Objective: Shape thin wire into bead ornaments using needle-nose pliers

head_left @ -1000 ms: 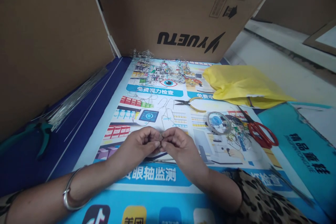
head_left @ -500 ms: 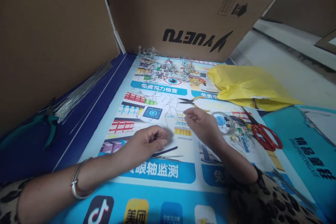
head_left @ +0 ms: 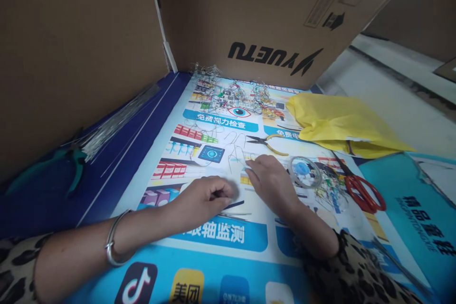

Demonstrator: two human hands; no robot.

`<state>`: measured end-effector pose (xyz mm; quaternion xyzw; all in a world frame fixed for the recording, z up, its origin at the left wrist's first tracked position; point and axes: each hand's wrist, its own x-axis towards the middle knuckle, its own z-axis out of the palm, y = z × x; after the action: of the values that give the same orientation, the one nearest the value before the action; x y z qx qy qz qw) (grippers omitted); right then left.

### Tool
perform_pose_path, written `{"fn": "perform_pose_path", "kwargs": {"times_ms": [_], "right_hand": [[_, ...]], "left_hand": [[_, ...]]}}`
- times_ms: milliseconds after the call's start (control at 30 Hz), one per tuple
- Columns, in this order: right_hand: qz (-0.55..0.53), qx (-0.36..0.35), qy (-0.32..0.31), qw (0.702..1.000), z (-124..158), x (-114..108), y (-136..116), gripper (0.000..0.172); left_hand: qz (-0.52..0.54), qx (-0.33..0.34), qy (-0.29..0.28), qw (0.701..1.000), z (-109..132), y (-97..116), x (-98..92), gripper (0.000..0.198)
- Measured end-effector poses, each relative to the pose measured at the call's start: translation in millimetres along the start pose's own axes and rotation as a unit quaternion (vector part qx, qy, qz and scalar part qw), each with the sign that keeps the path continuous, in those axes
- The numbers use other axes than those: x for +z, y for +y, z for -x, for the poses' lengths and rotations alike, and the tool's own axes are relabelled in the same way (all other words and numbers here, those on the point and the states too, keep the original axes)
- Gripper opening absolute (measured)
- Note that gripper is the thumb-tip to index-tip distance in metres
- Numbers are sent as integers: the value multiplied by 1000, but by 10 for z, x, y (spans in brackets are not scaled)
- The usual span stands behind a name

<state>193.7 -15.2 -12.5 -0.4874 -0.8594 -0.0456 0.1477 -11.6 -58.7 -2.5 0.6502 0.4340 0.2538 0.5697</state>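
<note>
one head-worn view, forward and down, from close above the hands (head_left: pixel 208 197)

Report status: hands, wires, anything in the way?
Left hand curled over poster, contents unclear. Right hand beside bent wires, contact unclear. Wires lie on poster. Pliers just beyond, not between right hand and wires.

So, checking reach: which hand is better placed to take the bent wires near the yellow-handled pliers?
Probably the right hand: it is beside the bent wires, while the left hand is farther back.
</note>
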Motion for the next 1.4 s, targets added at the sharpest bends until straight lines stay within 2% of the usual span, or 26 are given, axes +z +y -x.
{"fn": "perform_pose_path", "kwargs": {"times_ms": [133,333,400,467,533,667,800,933,1167,1400], "right_hand": [[34,-18,-26,999,41,-13,-169,20],[-36,-75,-15,996,119,3,-319,23],[-45,-73,-5,996,116,-7,-304,24],[-42,-53,12,998,88,-17,-264,24],[-36,-40,15,998,41,-12,-226,28],[-30,-45,-17,998,-65,57,-221,37],[-47,-55,-62,995,-148,124,-236,50],[-60,-60,-83,993,-246,147,-199,59],[-56,-53,-109,991,-429,222,-144,62],[-68,-118,-108,985,-330,160,3,62]], "left_hand": [[-26,11,-2,1000,-7,13,-9,11],[-124,55,-7,991,-10,59,-40,19],[-169,87,11,982,10,66,-48,22],[-243,135,53,959,30,73,-56,22],[-339,168,83,922,37,79,-64,23],[-487,173,70,854,4,43,-59,32],[-542,174,53,820,-33,-40,-33,42],[-556,160,35,815,-33,-65,-16,46],[-564,145,27,812,-21,-52,-2,49],[-568,150,19,809,-21,-87,-2,50]]}}
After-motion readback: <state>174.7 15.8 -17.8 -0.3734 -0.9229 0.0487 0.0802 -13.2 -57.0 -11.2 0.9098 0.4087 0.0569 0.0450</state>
